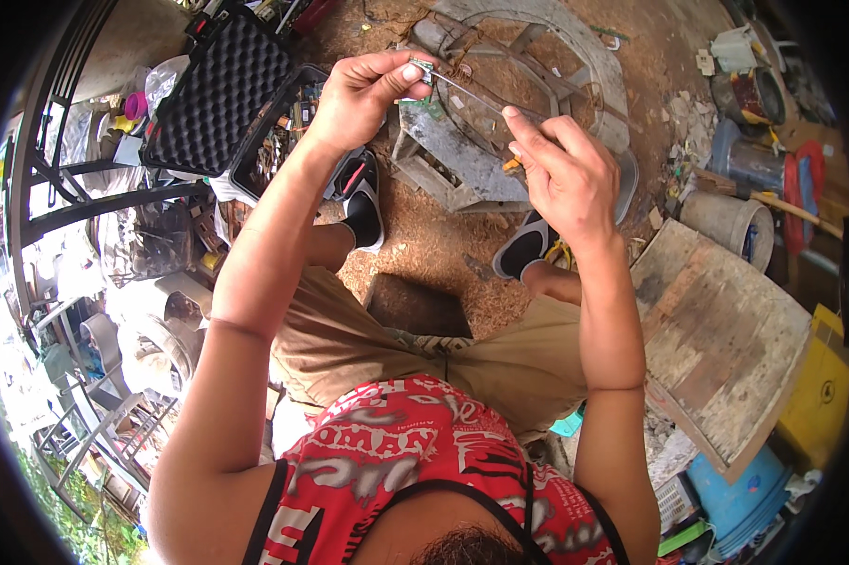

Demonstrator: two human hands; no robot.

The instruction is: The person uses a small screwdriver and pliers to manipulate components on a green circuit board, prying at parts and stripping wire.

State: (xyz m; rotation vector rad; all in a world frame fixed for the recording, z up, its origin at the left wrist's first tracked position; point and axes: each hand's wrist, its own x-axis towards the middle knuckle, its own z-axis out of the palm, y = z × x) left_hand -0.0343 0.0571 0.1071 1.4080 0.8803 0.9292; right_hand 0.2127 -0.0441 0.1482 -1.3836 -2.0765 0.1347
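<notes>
Raised above a low grey stand, my left hand (366,94) pinches a small green circuit board (423,72) between thumb and fingertips. My right hand (568,169) is closed around a slim tool with a thin metal shaft (469,92), and its index finger stretches along the tool. The shaft points left, with its tip at or very near the board; whether they touch I cannot tell. Most of the tool's grip is hidden in my palm. A small yellow-orange piece (512,166) shows beside the right fingers; what it belongs to is unclear.
The worn grey stand (462,155) with a round frame (589,56) lies beyond my feet. An open black case (222,94) with foam lining and assorted parts sits left. At right are a wooden board (716,330), a grey bucket (730,226) and a blue tub (740,499).
</notes>
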